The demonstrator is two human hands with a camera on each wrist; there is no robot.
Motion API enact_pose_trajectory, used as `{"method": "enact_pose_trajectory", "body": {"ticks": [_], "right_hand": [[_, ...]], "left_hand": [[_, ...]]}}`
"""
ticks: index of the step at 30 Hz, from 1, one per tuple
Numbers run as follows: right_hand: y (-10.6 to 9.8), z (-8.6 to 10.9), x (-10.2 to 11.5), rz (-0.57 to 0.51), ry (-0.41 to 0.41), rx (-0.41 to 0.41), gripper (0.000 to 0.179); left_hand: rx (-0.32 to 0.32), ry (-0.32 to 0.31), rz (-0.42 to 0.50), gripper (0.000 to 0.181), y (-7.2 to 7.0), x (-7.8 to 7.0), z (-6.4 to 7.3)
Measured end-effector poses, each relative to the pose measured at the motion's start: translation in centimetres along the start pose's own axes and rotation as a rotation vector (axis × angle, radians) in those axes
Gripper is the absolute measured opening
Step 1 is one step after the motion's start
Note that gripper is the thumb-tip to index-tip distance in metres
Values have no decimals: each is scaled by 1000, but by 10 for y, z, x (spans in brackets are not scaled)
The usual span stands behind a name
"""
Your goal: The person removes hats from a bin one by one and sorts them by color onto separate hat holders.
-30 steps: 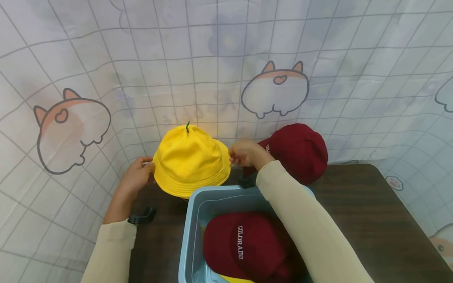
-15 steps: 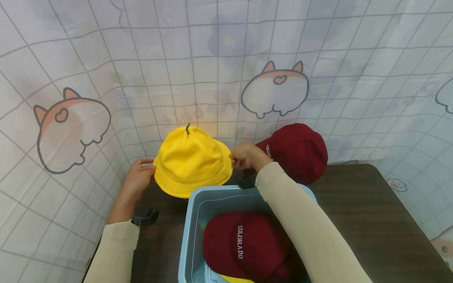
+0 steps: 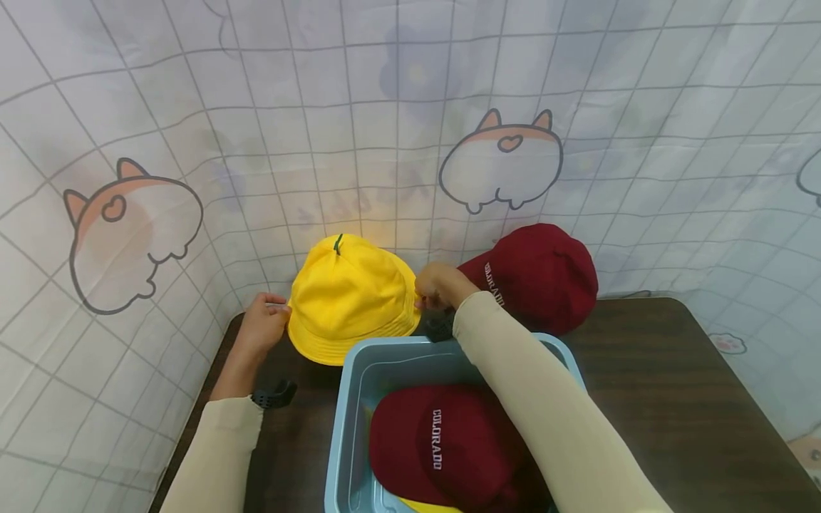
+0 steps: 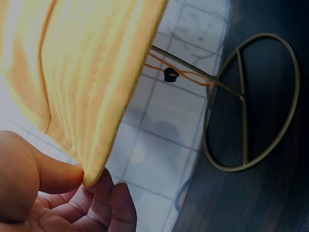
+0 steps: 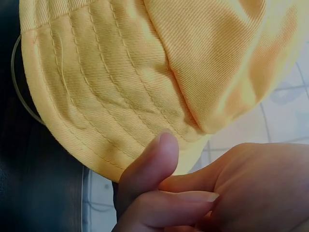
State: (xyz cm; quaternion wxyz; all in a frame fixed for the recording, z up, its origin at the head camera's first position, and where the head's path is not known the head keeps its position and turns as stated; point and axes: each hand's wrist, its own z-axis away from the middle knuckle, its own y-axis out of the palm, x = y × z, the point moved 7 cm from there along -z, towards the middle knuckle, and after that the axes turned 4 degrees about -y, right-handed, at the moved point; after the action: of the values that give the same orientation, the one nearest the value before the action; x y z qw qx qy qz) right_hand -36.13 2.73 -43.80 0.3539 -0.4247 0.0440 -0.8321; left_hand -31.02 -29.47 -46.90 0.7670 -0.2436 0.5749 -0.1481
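Note:
A yellow bucket hat with a green sprout on its crown sits high on a wire stand, whose round base rests on the table in the left wrist view. My left hand pinches the left edge of its brim between thumb and fingers. On the opposite side, my right hand pinches the brim's right edge, thumb and curled fingers meeting there. An orange cord with a black toggle hangs below the hat beside the stand's rod.
A blue plastic bin stands in front, holding a maroon COLORADO cap with a strip of yellow beneath. Another maroon cap is at the back right, past my right hand. A patterned curtain hangs behind the dark table.
The hat has come slightly down and to the right, its brim still pinched on both sides. My left hand has shifted right and a little nearer with it.

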Motion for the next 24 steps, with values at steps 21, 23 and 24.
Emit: {"method": "enact_pose_trajectory", "body": {"ticks": [21,23,24], "right_hand": [[3,-1,4,128,2,34,24],[3,-1,5,126,-5,32,23],[2,0,6,124,-8,31,22]], "left_hand": [[13,46,7,26,13,4,-7],[4,41,-11,27,13,3,-7],[0,41,-24,27,12,3,-7]]}}
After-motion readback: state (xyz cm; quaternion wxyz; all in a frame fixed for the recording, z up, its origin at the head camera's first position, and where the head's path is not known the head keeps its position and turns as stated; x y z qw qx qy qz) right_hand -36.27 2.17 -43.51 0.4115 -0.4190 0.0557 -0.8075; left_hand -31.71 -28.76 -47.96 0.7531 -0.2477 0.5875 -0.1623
